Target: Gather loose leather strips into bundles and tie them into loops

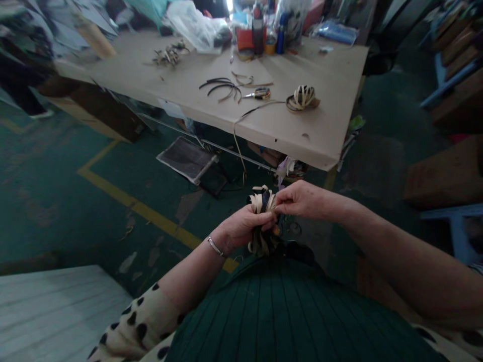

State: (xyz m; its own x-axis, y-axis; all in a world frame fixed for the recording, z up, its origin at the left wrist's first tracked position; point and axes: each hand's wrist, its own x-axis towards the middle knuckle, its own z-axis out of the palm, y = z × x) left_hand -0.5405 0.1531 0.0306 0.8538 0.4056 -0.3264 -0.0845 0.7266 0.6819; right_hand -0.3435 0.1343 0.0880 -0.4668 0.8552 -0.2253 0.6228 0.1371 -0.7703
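Observation:
Just above my lap, my left hand point(241, 227) is wrapped round a bundle of looped beige and black ribbon point(261, 200). More loops of it stick out below the fingers. My right hand point(296, 198) meets it from the right, thumb and forefinger pinched together at the bundle's edge; the bit of ribbon between them is too small to see clearly. On the table lies a ball of similar ribbon point(303, 96), with a long tail point(236, 136) running over the front edge. Small scissors point(259, 94) and loose dark strips point(222, 83) lie left of the ball.
The table point(332, 130) stands ahead, with bottles point(258, 30), a clear plastic bag point(199, 25) and a ribbon heap point(168, 55) at its back. Underneath is a low black rack point(188, 157). Cardboard boxes point(449, 171) are at right; another person's leg point(22, 90) shows far left.

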